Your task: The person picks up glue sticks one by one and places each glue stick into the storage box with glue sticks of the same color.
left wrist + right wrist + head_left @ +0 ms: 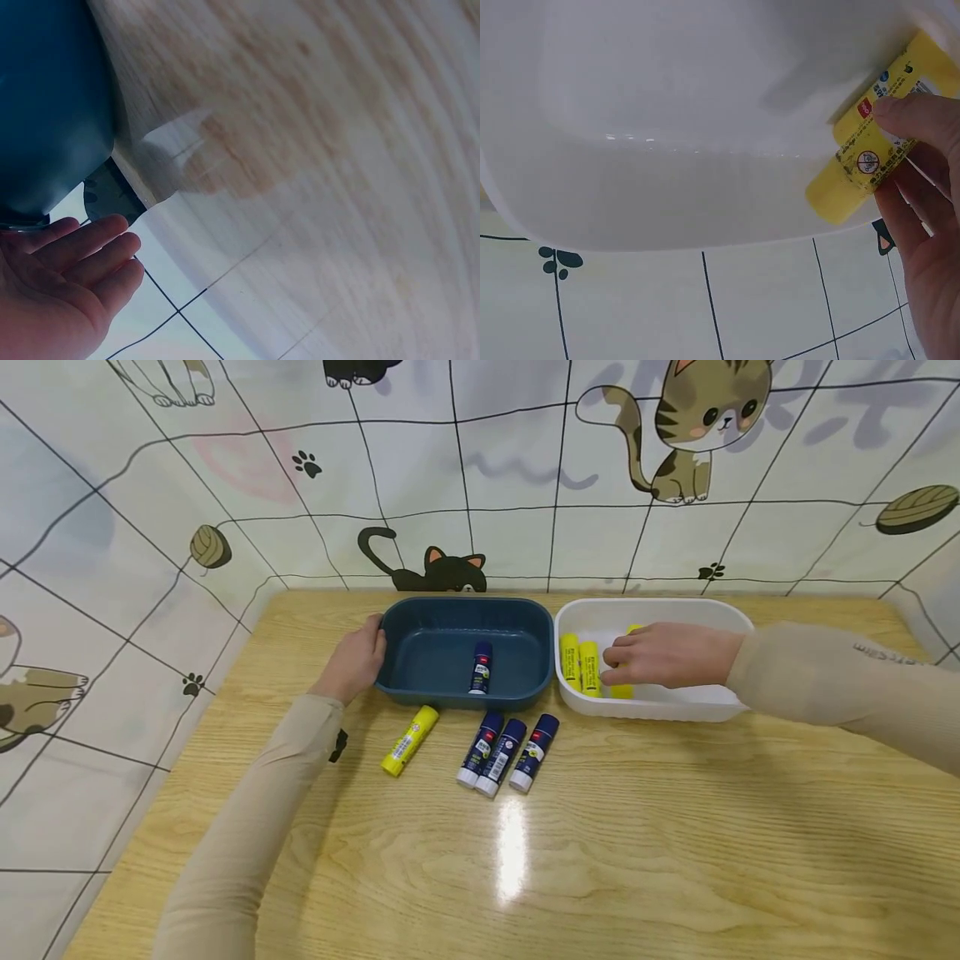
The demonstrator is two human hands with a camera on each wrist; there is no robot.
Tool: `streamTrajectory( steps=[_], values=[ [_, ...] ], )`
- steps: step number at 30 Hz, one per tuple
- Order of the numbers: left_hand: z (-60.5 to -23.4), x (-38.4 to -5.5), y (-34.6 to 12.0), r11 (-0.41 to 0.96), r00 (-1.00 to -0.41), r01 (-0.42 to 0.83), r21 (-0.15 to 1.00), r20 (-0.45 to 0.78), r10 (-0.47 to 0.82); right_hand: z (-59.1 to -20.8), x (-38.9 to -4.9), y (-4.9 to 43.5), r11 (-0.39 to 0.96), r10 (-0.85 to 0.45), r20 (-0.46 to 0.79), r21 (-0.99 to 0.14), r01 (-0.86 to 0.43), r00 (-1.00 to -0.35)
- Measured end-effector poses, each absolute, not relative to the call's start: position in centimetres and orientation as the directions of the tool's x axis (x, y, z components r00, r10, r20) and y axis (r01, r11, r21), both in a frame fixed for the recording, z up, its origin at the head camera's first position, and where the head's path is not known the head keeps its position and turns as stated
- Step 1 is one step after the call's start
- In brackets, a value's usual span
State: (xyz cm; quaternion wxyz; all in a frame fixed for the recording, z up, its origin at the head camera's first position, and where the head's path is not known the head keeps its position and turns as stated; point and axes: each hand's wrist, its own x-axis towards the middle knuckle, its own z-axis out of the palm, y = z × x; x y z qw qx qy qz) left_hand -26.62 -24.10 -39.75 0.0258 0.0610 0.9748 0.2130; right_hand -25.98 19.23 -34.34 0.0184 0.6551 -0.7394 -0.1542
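Note:
My right hand (660, 656) reaches into the white bin (697, 708), its thumb and fingers pinching a yellow glue stick (855, 172). Another yellow glue stick (922, 56) lies right against it in the right wrist view. Two more yellow glue sticks (581, 665) lie side by side at that bin's left end. My left hand (352, 658) touches the left end of the dark blue bin (465, 700), fingers loosely extended along its outside in the left wrist view. Inside that bin lies one navy glue stick (481, 668) with a white end.
On the wooden table (600, 860), in front of the blue bin, lie three navy glue sticks (501, 757) and, to their left, a yellow glue stick (409, 741). Both bins stand side by side near the back wall (510, 547), which is covered in cat drawings.

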Motion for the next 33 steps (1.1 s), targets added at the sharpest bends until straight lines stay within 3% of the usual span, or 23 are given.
streamTrajectory(
  steps=[9,19,28,33],
  values=[
    [-39.7,-27.0,-23.9,0.895,-0.989,0.133,0.425,0.001,0.146,-35.4,-27.3,18.8,0.06,-0.961,-0.259,0.136,-0.989,-0.094],
    [-39.4,-27.0,-24.0,0.896,-0.989,0.138,0.422,0.006,0.149,-36.5,-27.9,19.2,-0.039,-0.977,-0.213,0.167,-0.985,0.003],
    [-39.8,-26.9,-24.2,0.895,-0.99,0.128,0.427,-0.004,0.144,-36.9,-27.9,19.0,-0.077,-0.979,-0.198,0.169,-0.983,0.043],
    [-39.8,-26.8,-24.3,0.896,-0.99,0.122,0.427,-0.012,0.141,-36.8,-27.7,19.2,-0.083,-0.976,-0.215,0.229,-0.97,0.033]
  ],
)
